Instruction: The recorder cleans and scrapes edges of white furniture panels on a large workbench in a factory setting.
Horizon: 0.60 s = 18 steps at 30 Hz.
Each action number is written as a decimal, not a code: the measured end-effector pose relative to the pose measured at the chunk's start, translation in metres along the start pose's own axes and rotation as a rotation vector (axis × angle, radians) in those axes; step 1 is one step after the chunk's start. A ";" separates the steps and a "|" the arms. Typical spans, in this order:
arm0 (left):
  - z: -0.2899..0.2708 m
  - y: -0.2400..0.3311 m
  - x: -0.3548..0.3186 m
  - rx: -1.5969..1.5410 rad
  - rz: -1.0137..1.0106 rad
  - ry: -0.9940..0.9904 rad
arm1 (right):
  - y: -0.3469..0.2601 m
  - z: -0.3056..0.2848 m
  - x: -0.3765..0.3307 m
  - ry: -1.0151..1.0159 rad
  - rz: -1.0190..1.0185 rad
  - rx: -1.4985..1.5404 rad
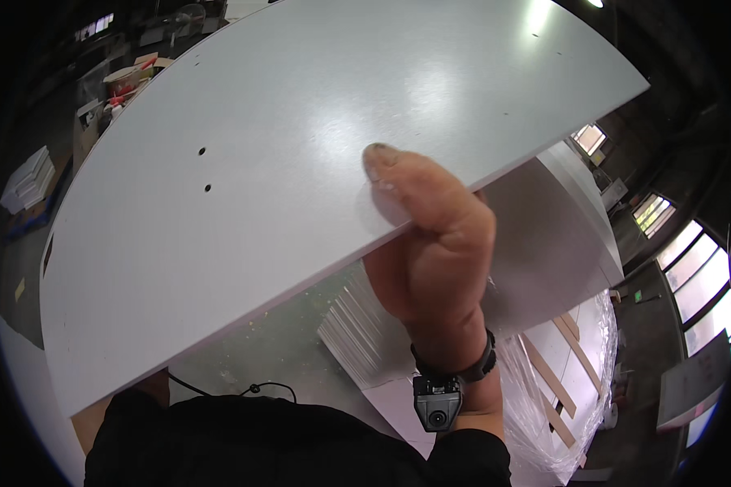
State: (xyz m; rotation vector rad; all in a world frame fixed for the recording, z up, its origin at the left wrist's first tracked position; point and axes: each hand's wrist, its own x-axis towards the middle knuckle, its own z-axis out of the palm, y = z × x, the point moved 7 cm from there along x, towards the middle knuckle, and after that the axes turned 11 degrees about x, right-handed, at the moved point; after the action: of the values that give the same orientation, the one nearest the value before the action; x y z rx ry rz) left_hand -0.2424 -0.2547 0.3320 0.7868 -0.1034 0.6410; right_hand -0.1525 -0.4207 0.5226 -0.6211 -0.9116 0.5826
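A large white panel [260,162] with two small drilled holes fills most of the view, tilted up toward the right. My right hand [430,252] grips its lower edge, thumb pressed on the top face and fingers underneath. On that wrist is a black strap carrying a small camera [437,402]. My left hand is hidden behind the panel's lower left edge; only a bit of the wrist [156,388] shows beside my black sleeve.
Under the panel lie another white board [544,243], a stack of white boards [365,333] and a plastic-wrapped stack with wooden slats [568,381]. A black cable [252,388] runs over the grey floor. Cardboard boxes [130,77] stand far left; windows [698,284] are at right.
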 end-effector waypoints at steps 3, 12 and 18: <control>-0.044 0.029 0.000 -0.035 0.028 0.028 | 0.075 0.016 0.021 -0.023 0.242 0.266; -0.169 0.106 0.004 -0.086 0.209 0.160 | 0.267 0.060 0.052 -0.008 0.708 0.487; -0.233 0.124 0.040 -0.076 0.287 0.206 | 0.350 0.029 0.067 -0.012 0.930 0.526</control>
State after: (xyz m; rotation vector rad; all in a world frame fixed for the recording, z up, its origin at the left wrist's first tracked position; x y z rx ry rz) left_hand -0.3148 -0.0095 0.2563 0.6334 -0.0523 0.9810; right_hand -0.2130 -0.1282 0.3251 -0.5325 -0.3971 1.5986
